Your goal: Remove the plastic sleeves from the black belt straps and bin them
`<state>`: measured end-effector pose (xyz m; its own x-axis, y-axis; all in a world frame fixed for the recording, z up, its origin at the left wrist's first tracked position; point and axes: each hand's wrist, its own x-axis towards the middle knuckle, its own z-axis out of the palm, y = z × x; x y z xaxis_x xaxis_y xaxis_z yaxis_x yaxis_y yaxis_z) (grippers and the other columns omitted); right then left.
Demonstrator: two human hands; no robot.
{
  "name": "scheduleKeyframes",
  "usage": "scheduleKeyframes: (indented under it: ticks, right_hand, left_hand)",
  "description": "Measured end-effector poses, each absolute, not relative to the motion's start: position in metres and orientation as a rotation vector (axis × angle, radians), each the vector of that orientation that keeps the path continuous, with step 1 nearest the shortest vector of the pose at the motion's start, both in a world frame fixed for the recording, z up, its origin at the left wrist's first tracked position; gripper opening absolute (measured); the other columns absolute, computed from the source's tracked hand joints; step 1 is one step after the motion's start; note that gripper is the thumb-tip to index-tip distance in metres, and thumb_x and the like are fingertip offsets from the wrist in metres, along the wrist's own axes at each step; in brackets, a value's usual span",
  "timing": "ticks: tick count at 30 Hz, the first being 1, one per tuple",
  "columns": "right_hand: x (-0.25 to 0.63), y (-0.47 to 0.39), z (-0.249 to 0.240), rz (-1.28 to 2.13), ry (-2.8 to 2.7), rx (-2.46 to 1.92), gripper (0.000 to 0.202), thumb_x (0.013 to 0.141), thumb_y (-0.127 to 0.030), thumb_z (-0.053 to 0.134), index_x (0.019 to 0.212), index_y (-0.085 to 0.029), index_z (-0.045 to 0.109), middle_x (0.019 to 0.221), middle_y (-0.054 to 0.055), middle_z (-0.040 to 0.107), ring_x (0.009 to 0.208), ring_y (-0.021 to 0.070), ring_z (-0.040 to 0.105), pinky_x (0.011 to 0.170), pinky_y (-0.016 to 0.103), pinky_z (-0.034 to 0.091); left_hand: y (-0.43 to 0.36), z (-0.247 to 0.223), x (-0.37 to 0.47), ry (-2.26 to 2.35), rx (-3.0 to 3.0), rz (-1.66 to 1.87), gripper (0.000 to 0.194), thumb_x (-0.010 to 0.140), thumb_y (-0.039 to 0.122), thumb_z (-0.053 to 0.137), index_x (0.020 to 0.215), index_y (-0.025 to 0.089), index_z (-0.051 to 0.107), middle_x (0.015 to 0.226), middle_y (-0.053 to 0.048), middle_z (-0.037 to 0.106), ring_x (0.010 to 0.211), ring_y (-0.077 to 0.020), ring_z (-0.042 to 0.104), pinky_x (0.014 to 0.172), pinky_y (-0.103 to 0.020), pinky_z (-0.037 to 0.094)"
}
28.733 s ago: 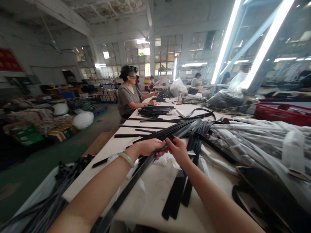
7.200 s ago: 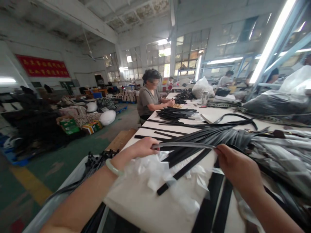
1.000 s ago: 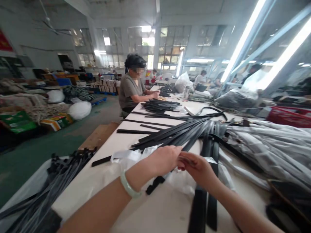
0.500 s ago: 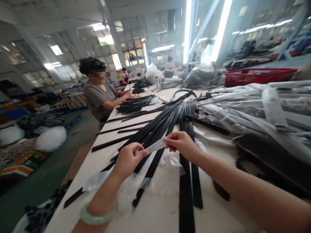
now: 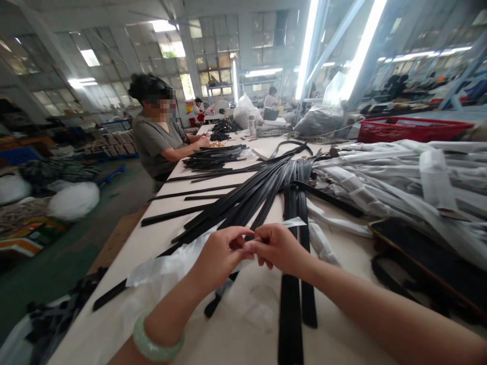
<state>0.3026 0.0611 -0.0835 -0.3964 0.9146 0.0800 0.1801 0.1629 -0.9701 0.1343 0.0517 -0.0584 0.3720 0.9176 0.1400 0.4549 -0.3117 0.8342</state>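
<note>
Straps: long, flat, black, smooth with a dull sheen, fanned across the table; some lie in a diagonal sheaf, others run toward the wearer. Film, thin, whitish, crinkled and see-through, lies at the straps' near left ends. A darker, short-strap pile sits beyond them, stiff and tangled.

Left hand and right hand meet just above the straps' near part. Fingers of both curled and brought tip to tip, thumbs and forefingers crowded together; cannot tell whether each pinch is closed or anything is clamped in it. Forearms come in from either side, wrists fairly level. Pale green bangle, smooth and round, on the left wrist.

Table pale, flat, plain. Right of the straps: wrapped strips, whitish, soft, heaped; beyond these, a red basket. Left of the straps, past the table edge, a seated person in grey-brown, hands over small gold-coloured bits. Farther off: plump white sack, bright tube lights, many-paned windows. Floor green, worn.
</note>
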Motion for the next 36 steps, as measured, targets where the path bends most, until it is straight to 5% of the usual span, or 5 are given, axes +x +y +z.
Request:
scheduleKeyframes:
  ticks: [4,9,18,25,36]
  right_hand:
    - [0.313,0.08,-0.091,0.934,-1.838,-1.044,0.039,0.093,-0.041,0.044,0.073,-0.015,0.063,0.061,0.004,0.063,0.05,0.0119,0.057,0.048,0.022,0.044]
    - [0.309,0.089,-0.102,0.416,-2.489,-0.685,0.025,0.079,-0.028,0.071,0.104,-0.023,0.069,0.103,0.007,0.066,0.097,0.0219,0.059,0.089,0.035,0.043]
    - [0.309,0.087,-0.106,0.675,-2.353,-0.546,0.015,0.089,-0.027,0.059,0.085,-0.018,0.07,0.086,0.006,0.066,0.079,0.016,0.061,0.074,0.025,0.046]
    - [0.341,0.091,-0.079,0.01,-2.022,-0.958,0.021,0.093,-0.027,0.044,0.088,-0.016,0.061,0.073,0.006,0.061,0.067,0.0186,0.055,0.065,0.03,0.04]
    - [0.355,0.095,-0.07,-0.036,-2.118,-0.986,0.021,0.093,-0.025,0.042,0.089,-0.018,0.061,0.076,0.006,0.063,0.066,0.0174,0.055,0.063,0.028,0.038]
  left_hand:
    - [0.065,-0.06,0.12,1.327,1.879,1.002,0.028,0.07,0.017,0.064,0.097,0.02,0.067,0.064,0.003,0.063,0.06,-0.0135,0.058,0.06,-0.023,0.045]
    - [0.083,-0.063,0.095,1.326,1.798,1.073,0.035,0.072,0.022,0.061,0.107,0.016,0.062,0.064,0.002,0.065,0.058,-0.0143,0.059,0.058,-0.024,0.046]
    - [0.092,-0.064,0.084,1.233,1.8,1.066,0.04,0.072,0.021,0.061,0.111,0.014,0.059,0.068,0.0,0.066,0.066,-0.0157,0.062,0.068,-0.026,0.049]
    - [0.096,-0.066,0.078,1.289,1.835,1.092,0.04,0.072,0.022,0.06,0.111,0.015,0.059,0.071,0.0,0.066,0.068,-0.0167,0.063,0.07,-0.028,0.05]
    - [0.099,-0.07,0.075,1.312,1.861,1.148,0.04,0.074,0.022,0.06,0.114,0.016,0.057,0.071,0.001,0.066,0.069,-0.0153,0.063,0.074,-0.027,0.049]
